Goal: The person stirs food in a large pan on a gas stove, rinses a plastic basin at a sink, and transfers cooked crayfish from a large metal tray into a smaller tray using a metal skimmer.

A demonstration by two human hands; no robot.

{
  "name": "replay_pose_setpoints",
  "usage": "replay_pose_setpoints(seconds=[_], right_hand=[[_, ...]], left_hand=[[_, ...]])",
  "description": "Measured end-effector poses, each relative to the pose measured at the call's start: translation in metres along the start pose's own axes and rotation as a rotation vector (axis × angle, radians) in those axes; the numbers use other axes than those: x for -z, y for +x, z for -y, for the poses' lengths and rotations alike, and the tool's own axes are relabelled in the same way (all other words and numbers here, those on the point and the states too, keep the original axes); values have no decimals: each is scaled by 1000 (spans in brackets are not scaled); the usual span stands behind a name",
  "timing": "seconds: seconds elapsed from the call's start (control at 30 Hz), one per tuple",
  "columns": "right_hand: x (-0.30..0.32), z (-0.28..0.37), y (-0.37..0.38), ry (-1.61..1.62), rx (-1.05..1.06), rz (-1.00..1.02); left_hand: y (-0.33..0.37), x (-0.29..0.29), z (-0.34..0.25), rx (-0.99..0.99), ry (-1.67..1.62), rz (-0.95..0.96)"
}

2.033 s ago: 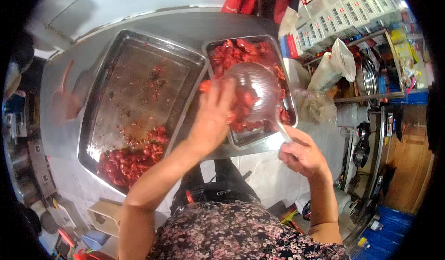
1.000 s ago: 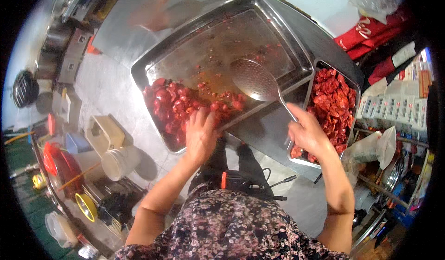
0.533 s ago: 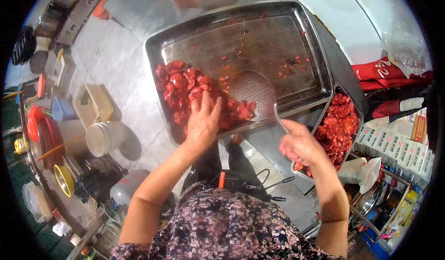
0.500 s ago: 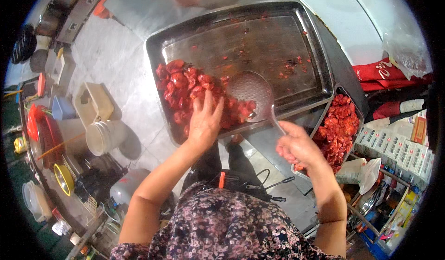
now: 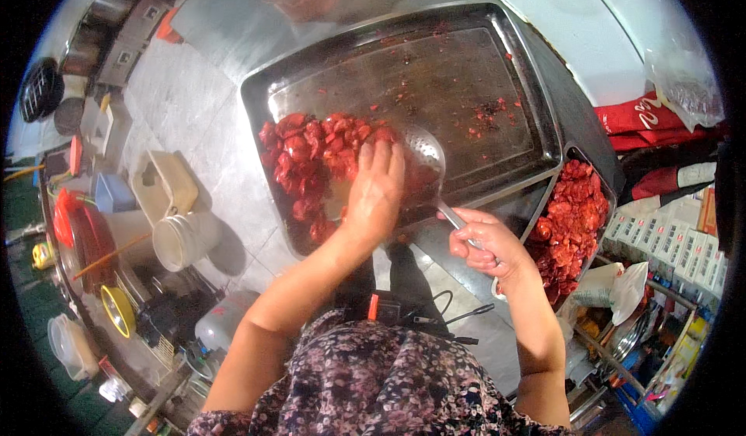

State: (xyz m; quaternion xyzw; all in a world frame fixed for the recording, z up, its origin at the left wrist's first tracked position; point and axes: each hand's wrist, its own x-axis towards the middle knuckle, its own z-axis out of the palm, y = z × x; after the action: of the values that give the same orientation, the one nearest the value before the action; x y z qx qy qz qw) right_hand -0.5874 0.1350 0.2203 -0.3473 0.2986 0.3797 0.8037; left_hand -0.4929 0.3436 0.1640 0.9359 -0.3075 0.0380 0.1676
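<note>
A large dark metal tray (image 5: 443,71) holds a heap of glossy red pieces that look like marinated meat (image 5: 303,148) at its left side. My left hand (image 5: 377,191) lies over the heap's right edge, fingers stretched out against the pieces and close to a perforated skimmer (image 5: 426,152). The skimmer's bowl is tilted, and pieces between it and my fingers are partly hidden. My right hand (image 5: 489,243) is closed round the skimmer's metal handle at the tray's near edge.
To the right, a smaller narrow tray is filled with similar red pieces (image 5: 571,214). Small red scraps (image 5: 489,113) lie on the big tray's right part. A white bucket (image 5: 183,238) and a beige tub (image 5: 159,183) stand on the floor at left. White boxes (image 5: 657,242) sit at right.
My left hand has moved right across the heap toward the skimmer. The skimmer's bowl has tipped up and shifted slightly, and my right hand has moved a little left.
</note>
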Motion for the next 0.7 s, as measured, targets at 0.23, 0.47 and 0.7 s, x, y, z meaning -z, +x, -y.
replay_pose_setpoints(seconds=[0.23, 0.47, 0.7], right_hand=[[41, -38, -70, 181, 248, -22], [60, -119, -205, 220, 579, -424], [82, -189, -255, 275, 684, -946]], left_hand=[[14, 22, -78, -242, -25, 113], [8, 11, -207, -742, -183, 176], [-12, -43, -295, -1124, -356, 142]])
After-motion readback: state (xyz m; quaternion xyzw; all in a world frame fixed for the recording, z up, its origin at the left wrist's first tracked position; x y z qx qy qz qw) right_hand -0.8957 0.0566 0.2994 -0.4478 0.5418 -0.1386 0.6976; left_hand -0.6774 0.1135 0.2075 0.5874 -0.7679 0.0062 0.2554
